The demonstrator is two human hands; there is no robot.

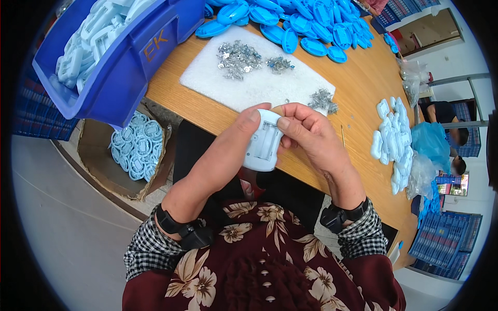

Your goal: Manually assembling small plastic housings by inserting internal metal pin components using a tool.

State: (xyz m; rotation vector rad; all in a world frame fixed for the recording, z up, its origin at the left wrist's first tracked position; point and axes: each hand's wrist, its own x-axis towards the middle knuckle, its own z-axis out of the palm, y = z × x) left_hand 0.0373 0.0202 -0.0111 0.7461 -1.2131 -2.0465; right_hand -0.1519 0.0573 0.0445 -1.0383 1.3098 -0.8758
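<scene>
A pale blue plastic housing (259,158) with a rectangular battery compartment is held up between my two hands, over the table's near edge. My left hand (232,139) grips its left side, thumb lying along the upper left edge. At the upper right corner, my right hand (314,133) is closed with thumb and forefinger at the compartment's end; any small part between them is hidden. Just beyond lies a white foam sheet (207,74). On it are a large heap of small metal contacts (238,58), a smaller heap (280,64), and springy metal pieces (322,99) at its right corner.
A blue bin (127,70) of pale housings stands at the left, above a cardboard box (93,150) of round pale parts. Bright blue oval shells (314,28) cover the table's far side. More pale housings (391,142) and a thin rod (343,136) lie on the right.
</scene>
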